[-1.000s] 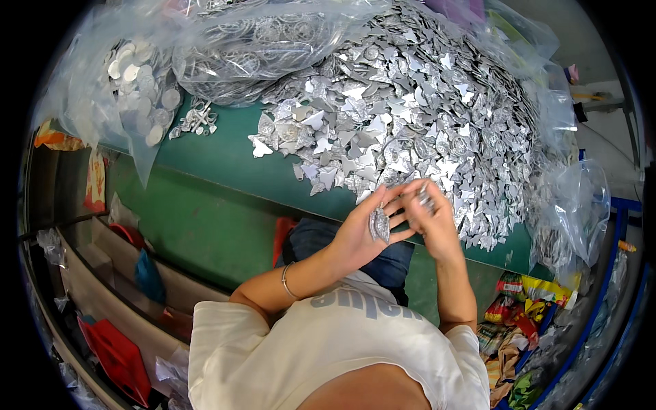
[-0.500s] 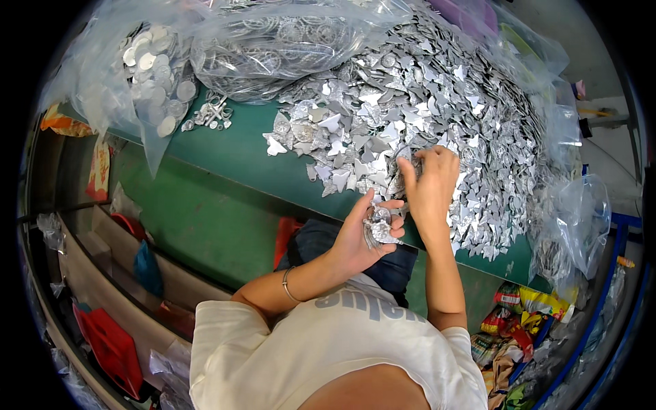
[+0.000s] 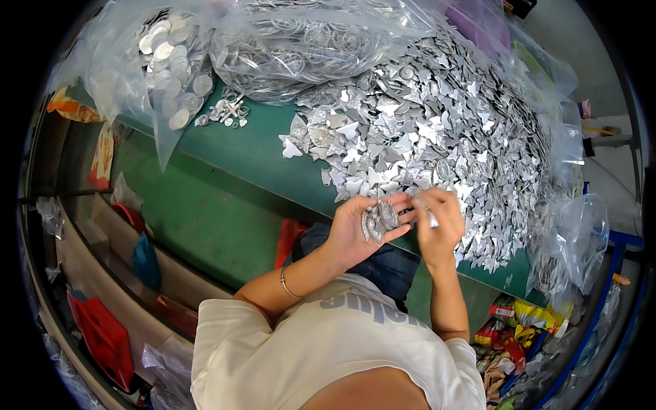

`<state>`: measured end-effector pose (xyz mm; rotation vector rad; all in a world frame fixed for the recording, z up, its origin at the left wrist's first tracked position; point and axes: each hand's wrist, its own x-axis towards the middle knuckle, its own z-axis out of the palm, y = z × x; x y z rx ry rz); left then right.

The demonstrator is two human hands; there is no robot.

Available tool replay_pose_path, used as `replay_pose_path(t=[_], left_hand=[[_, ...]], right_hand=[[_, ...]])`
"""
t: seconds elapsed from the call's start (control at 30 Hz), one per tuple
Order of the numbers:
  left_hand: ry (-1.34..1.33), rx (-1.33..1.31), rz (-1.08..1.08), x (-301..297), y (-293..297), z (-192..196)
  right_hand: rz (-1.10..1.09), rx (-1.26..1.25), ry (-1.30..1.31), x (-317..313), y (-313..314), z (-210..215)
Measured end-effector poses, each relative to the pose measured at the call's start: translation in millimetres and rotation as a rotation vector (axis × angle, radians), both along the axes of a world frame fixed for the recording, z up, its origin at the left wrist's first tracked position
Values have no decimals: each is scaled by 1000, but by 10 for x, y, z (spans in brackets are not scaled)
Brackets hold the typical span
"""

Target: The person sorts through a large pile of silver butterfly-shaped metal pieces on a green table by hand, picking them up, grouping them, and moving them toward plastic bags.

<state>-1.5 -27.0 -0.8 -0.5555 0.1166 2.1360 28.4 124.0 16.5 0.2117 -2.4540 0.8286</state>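
Observation:
A wide heap of small silvery metal pieces [image 3: 417, 130], many with pointed wing-like outlines and some round, covers the right side of the green table [image 3: 246, 154]. At the table's near edge, my left hand [image 3: 352, 229] is turned palm up and cupped around several silvery metal pieces [image 3: 380, 219]. Close beside its fingertips, my right hand [image 3: 441, 219] pinches a small shiny metal piece [image 3: 432, 219], slightly blurred. Both hands are in front of the heap's near side.
A clear plastic bag of round silvery discs [image 3: 174, 61] stands at the far left, near a small cluster of metal bits [image 3: 229, 111]. Beside it lies a large bag of ring-like pieces [image 3: 301, 51]. Colourful packets [image 3: 526, 314] lie low at the right.
My right hand has come back from the heap toward my left hand and now holds a small metal piece. The pieces in my left palm have shifted. The view has moved slightly.

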Motion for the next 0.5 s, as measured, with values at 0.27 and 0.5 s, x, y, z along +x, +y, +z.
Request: replay_pose_path(t=[0.27,0.5], left_hand=[[233,106,90,19,-133,-403],[466,54,-31,47,-297,-216]], right_hand=[[146,-275,-229,-318,22,47],[505,339,-133,-1316,-434,-237]])
